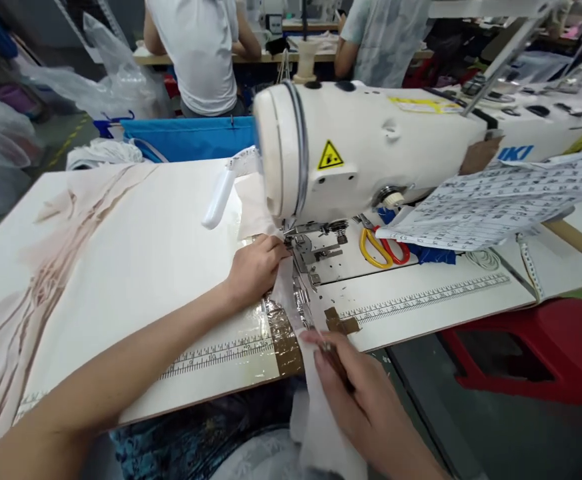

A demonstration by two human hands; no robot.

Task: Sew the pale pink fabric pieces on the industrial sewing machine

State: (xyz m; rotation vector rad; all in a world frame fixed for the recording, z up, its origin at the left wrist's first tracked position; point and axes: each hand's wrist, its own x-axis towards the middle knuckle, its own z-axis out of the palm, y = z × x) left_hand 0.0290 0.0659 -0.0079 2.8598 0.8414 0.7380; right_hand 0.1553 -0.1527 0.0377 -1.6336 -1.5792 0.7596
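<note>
L hand (257, 270) is up by the needle area of the white sewing machine (361, 153), fingers bunched over a pale cloth strip (328, 427); tips are hidden, so can't tell if they pinch it or just press. R hand (355, 387) is closer to the wearer, fingers closed on a brown-handled tool (338, 363), mostly covered by the palm; its type is hard to make out. Strip runs from under the machine head, past the tabletop (181, 220) edge, down to the wearer's lap, w/ its lower end cut off at the frame bottom. Needle itself n/v, too small & blocked. Scissors (377, 250) w/ 1 yellow & 1 red handle lie R of the needle area, blades partly hidden. Printed sheet (495, 207) hangs along the machine's R side, text illegible; brand lettering is partly covered by brown tape (481, 157). Pinkish fabric (65, 280) lies bunched at far L, cut off by the frame edge. Two co-workers in bkgd, heads out of frame.
</note>
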